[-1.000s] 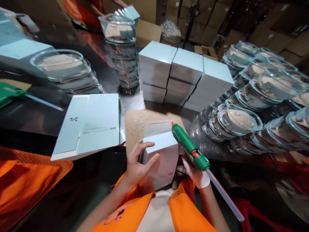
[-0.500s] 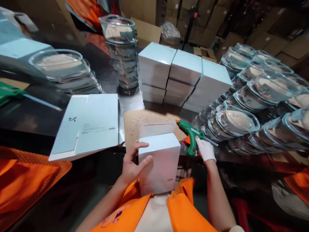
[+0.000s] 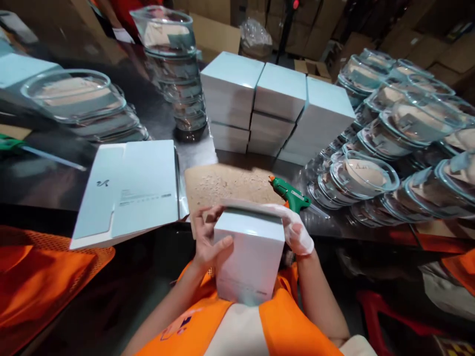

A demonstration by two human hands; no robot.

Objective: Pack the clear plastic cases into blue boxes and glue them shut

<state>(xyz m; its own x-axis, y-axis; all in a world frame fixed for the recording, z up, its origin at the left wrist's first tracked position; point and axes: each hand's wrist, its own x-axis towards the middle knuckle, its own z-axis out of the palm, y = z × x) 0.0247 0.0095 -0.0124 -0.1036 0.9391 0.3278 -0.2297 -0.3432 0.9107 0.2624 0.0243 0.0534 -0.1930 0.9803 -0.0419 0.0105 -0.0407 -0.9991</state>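
A pale box (image 3: 248, 262) is held against my orange vest, its far flap (image 3: 252, 203) partly raised. My left hand (image 3: 210, 237) grips the box's left side, thumb on the near face and fingers round the far edge. My right hand (image 3: 299, 232), in a white glove, is curled at the far right corner, its fingers behind the flap and partly hidden. Just beyond it a green glue gun (image 3: 291, 194) rests on the table, orange nozzle pointing left, a clear glue stick out of its back. Under the nozzle side lies a brown cardboard sheet (image 3: 222, 185) spotted with dried glue.
Flattened pale boxes (image 3: 144, 173) lie at the left. Finished-looking boxes (image 3: 278, 94) are stacked at the back. Glass bowls stand in stacks at the right (image 3: 367, 175), at back left (image 3: 172, 74) and far left (image 3: 81, 104). Another glue gun (image 3: 11, 143) shows at the left edge.
My right hand has let go of the glue gun, leaving it on the table, and has moved left to the box. The flap, earlier laid out away from me, is now lifted toward the box.
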